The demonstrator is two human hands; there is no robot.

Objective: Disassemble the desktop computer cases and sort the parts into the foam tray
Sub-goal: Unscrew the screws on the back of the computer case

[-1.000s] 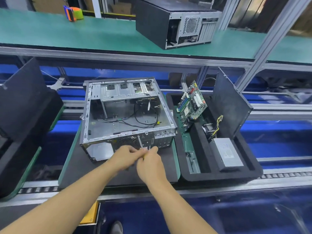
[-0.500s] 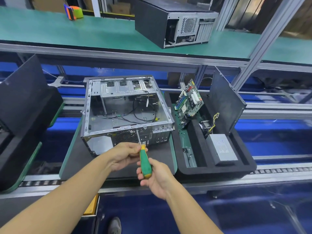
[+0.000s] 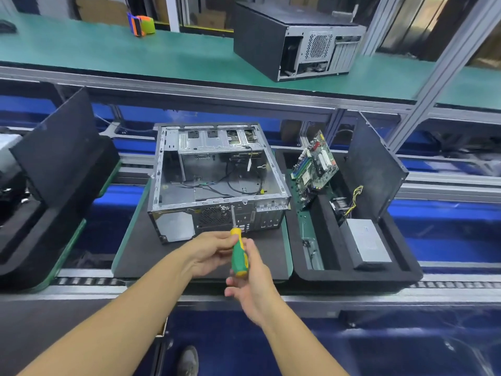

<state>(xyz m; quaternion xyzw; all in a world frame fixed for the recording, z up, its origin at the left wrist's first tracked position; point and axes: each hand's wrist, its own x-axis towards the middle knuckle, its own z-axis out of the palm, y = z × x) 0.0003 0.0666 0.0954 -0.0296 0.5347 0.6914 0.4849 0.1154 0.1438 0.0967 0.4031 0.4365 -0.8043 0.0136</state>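
Head view. Screwdriver (image 3: 239, 253), green and yellow handle, upright just near of the open case (image 3: 217, 183); its shaft crosses the case's rear panel and the tip is hard to make out. Left hand (image 3: 211, 251) pinches the handle's top. Right hand (image 3: 253, 280) curls round the lower handle from behind, thumb hidden. Open case: on a dark mat, loose cables inside. Foam tray (image 3: 352, 276), right of the case: motherboard (image 3: 315, 164) leaning on edge, power supply (image 3: 366, 242) lying flat, side panel (image 3: 376, 164) standing at the right. Closed case (image 3: 271, 42): far shelf. Second foam tray (image 3: 54, 202): left, cut off by the edge.
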